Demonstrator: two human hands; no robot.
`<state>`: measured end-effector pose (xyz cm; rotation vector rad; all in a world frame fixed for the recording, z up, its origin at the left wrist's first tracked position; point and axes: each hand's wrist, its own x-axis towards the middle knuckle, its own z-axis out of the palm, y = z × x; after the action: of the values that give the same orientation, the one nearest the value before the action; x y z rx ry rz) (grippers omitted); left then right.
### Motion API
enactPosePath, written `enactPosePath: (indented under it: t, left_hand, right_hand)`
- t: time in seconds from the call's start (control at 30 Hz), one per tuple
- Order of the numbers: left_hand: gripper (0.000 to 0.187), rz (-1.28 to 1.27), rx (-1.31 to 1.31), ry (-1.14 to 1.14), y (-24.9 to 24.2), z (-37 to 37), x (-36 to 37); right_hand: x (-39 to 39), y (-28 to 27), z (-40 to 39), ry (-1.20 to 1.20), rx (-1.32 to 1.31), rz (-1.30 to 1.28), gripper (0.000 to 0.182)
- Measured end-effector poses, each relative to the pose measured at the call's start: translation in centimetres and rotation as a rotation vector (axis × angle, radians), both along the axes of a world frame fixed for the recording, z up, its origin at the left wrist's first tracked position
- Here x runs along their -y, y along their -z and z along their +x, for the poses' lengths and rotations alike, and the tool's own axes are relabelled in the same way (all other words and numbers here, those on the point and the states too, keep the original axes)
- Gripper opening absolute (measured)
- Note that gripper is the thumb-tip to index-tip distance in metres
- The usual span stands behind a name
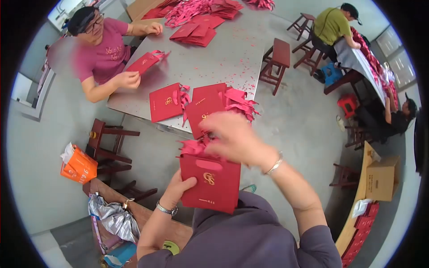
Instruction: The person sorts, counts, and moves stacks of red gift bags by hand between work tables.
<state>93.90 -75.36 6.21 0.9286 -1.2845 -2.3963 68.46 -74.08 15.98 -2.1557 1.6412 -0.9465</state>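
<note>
My left hand (pixel 178 186) grips a dark red gift bag (pixel 210 185) by its left side, the thumb across its front. Gold lettering marks that front, and pink ribbon (pixel 193 146) bunches at the bag's top edge. Just above the ribbon, my right hand (pixel 234 136) is smeared by motion with its fingers bent; whether they hold anything cannot be made out. Beyond it, partly covered by this hand, red gift bags (pixel 206 107) with pink ribbons (pixel 241 102) lie on the metal table's near edge. Another red bag (pixel 164 103) lies to their left.
Across the metal table (pixel 178 67) sits a person in a pink shirt (pixel 107 49), beside another red bag (pixel 144 63). Flat red bags (pixel 199 31) and ribbon piles (pixel 190 11) cover the far end. Stools (pixel 278 56) stand right; an orange bag (pixel 79 165) hangs left. Two people work farther right.
</note>
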Motion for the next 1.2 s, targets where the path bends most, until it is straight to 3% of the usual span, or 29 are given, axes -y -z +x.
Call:
enactPosePath:
  t: [0.03, 0.07, 0.2, 0.27, 0.3, 0.4, 0.5, 0.57, 0.6, 0.63, 0.73, 0.77, 0.8, 0.87, 0.97, 1.0, 1.03, 1.1, 1.13, 1.2]
  left_hand:
    - [0.058, 0.069, -0.040, -0.088, -0.1, 0.5, -0.1]
    - [0.058, 0.134, -0.083, -0.177, -0.3, 1.0, -0.1]
    - [0.061, 0.172, -0.164, -0.256, 0.7, 1.0, -0.4]
    - [0.067, 0.267, -0.262, -0.268, 0.9, 0.0, -0.3]
    - [0.069, 0.305, -0.296, -0.232, 1.3, -0.6, -0.2]
    - [0.072, 0.449, -0.276, -0.089, 1.6, -3.6, -0.6]
    - [0.073, 0.531, -0.198, 0.106, 1.5, -8.5, -2.9]
    - [0.073, 0.564, -0.105, 0.234, 0.9, -11.5, -5.5]
    - [0.074, 0.599, -0.179, 0.237, 0.5, -12.8, -7.1]
    - [0.075, 0.633, -0.255, 0.229, 0.2, -13.8, -8.7]
    - [0.080, 0.672, -0.295, 0.289, 0.9, -14.6, -13.4]
    - [0.082, 0.595, -0.097, 0.321, 0.9, -15.0, -14.6]
    - [0.080, 0.553, -0.077, 0.320, 0.8, -16.3, -15.9]
    - [0.070, 0.624, -0.136, 0.322, 2.3, -18.5, -18.2]
    - [0.057, 0.669, 0.104, 0.430, 3.0, -20.4, -20.8]
    - [0.052, 0.641, 0.055, 0.468, 4.5, -21.2, -21.5]
    - [0.048, 0.612, -0.002, 0.499, 6.7, -21.9, -21.9]
    - [0.038, 0.777, 0.088, 0.477, 7.2, -24.3, -22.4]
    - [0.036, 0.827, 0.076, 0.455, 6.1, -26.3, -22.9]
    - [0.033, 0.887, 0.050, 0.450, 4.7, -29.9, -23.2]
  right_hand:
    - [-1.0, 1.2, -1.5, 0.184, 0.323, -0.002, 0.038]
    - [-2.0, 1.4, -2.8, 0.331, 0.454, 0.002, 0.037]
    - [-7.9, 5.6, -2.0, 0.361, 0.699, 0.044, 0.058]
    - [-9.7, 7.0, -0.9, 0.379, 0.993, 0.083, 0.057]
    - [-10.1, 7.4, -1.4, 0.386, 0.888, 0.032, 0.071]
    - [-9.3, 3.4, -4.3, 0.291, 0.917, -0.132, 0.078]
    - [-9.5, -2.4, -8.1, -0.035, 0.925, 0.073, 0.077]
    - [-11.8, -2.7, -9.1, -0.289, 0.785, 0.251, 0.068]
    - [-13.4, -2.2, -9.3, -0.420, 0.658, 0.326, 0.061]
    - [-15.4, -1.4, -8.7, -0.473, 0.718, 0.392, 0.054]
    - [-21.4, 0.4, -10.3, -0.406, 0.921, 0.426, 0.052]
    - [-23.2, 0.6, -10.7, -0.381, 0.933, 0.415, 0.052]
    - [-24.9, 0.5, -11.5, -0.340, 0.947, 0.424, 0.052]
    - [-28.1, 0.4, -12.8, -0.247, 0.960, 0.405, 0.050]
    - [-32.8, 0.6, -15.1, -0.091, 0.893, 0.358, 0.049]
    - [-34.1, 1.2, -15.6, 0.080, 0.848, 0.172, 0.045]
    - [-36.1, -0.6, -16.4, 0.338, 0.960, 0.145, 0.046]
    - [-40.0, -1.4, -18.4, 0.862, 0.997, -0.148, 0.045]
    - [-41.5, 0.0, -19.7, 1.115, 0.903, -0.414, 0.044]
    - [-45.0, 1.4, -19.2, 1.481, 0.754, -0.386, 0.044]
